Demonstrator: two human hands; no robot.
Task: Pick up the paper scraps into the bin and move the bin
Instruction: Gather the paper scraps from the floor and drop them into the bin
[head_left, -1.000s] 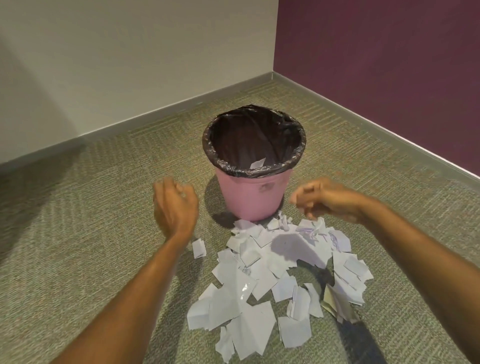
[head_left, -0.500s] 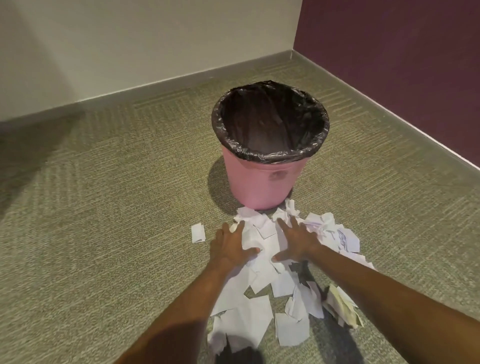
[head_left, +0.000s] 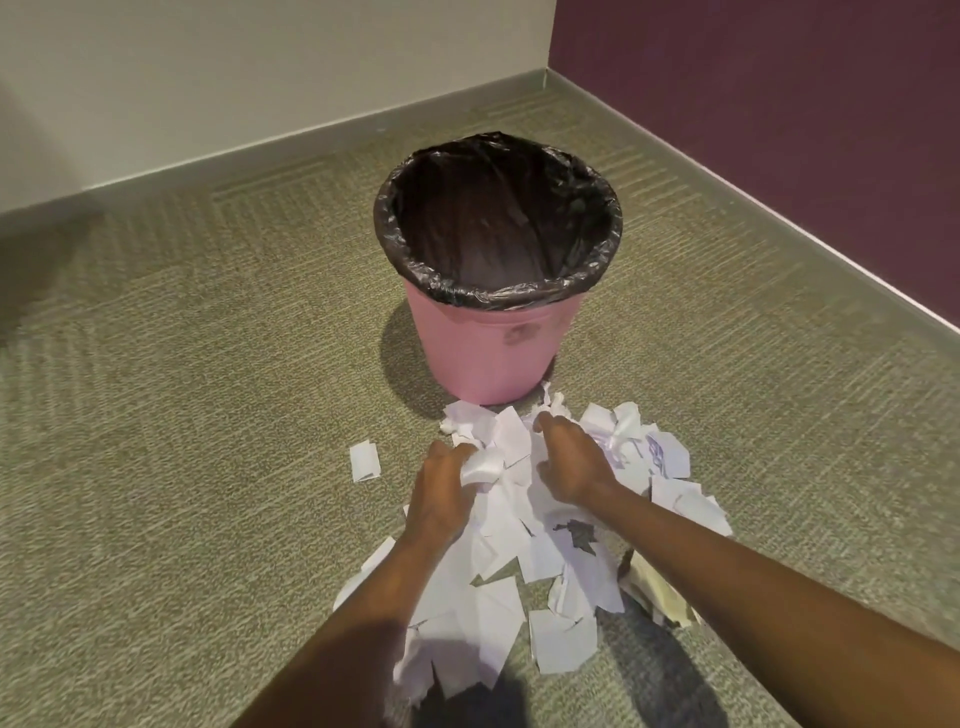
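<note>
By the bin (head_left: 483, 358), left hand (head_left: 439, 499), right hand (head_left: 571, 462) clutching paper scraps (head_left: 493, 618)

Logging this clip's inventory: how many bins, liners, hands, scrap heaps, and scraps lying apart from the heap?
Bins: 1, the pink bin
Liners: 1, the black liner
Hands: 2, left hand and right hand
Heaps: 1, the paper scrap heap
Apart: 1, the stray scrap
Total: 6

One head-worn view looks forward and down at the floor (head_left: 182, 493), close over the scraps (head_left: 519, 519), bin (head_left: 483, 358) just beyond, walls (head_left: 260, 78) behind.
</note>
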